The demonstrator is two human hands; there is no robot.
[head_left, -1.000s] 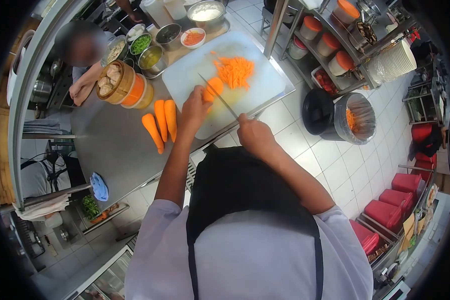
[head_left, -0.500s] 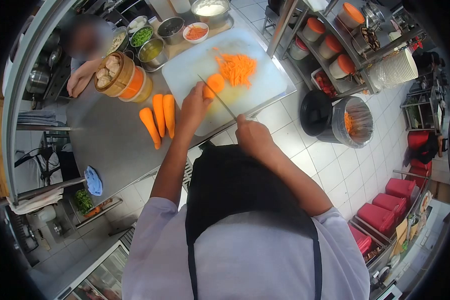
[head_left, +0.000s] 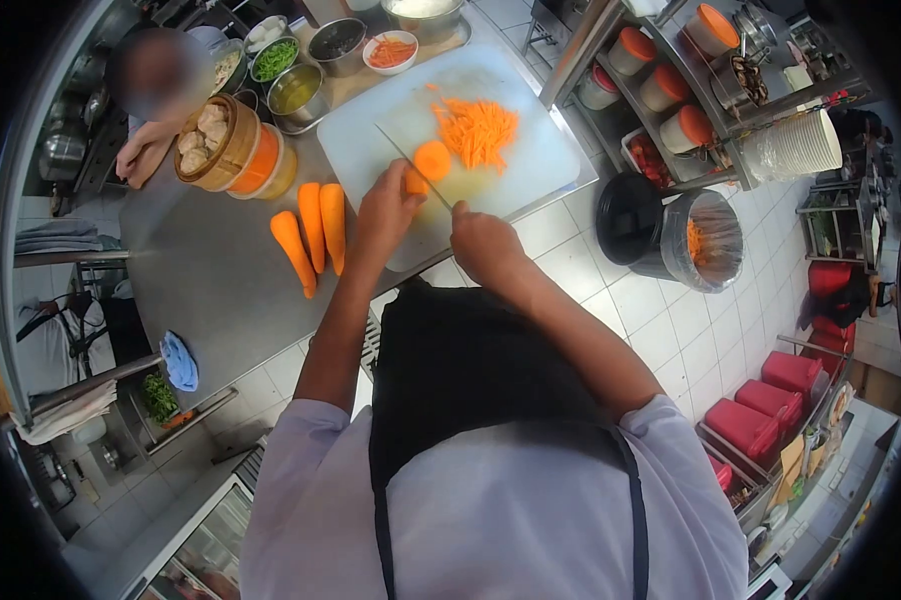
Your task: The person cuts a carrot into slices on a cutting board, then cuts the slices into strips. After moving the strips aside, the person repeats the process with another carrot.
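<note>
My right hand [head_left: 484,243] is closed round the handle of a knife [head_left: 414,165], whose blade slants up and left over the white cutting board [head_left: 541,160]. Against the blade's near side, my left hand [head_left: 388,206] holds a carrot piece [head_left: 416,184] on the board. A round orange carrot slice or stack of slices [head_left: 432,159] lies just beyond the blade. Farther right on the board is a heap of shredded carrot [head_left: 479,132]. Three whole carrots [head_left: 313,228] rest on the steel table to the left of my left hand.
Bamboo steamer with dumplings [head_left: 211,148], metal bowls [head_left: 297,98] and a small bowl of orange shreds [head_left: 390,52] stand behind. Another person's hand [head_left: 143,152] is at the far left. A lined bin [head_left: 706,240] and shelves with containers [head_left: 661,88] are on the right.
My right hand and the knife have moved left and up along the cut line, so the blade reaches farther over the board. My left hand stays at the carrot piece.
</note>
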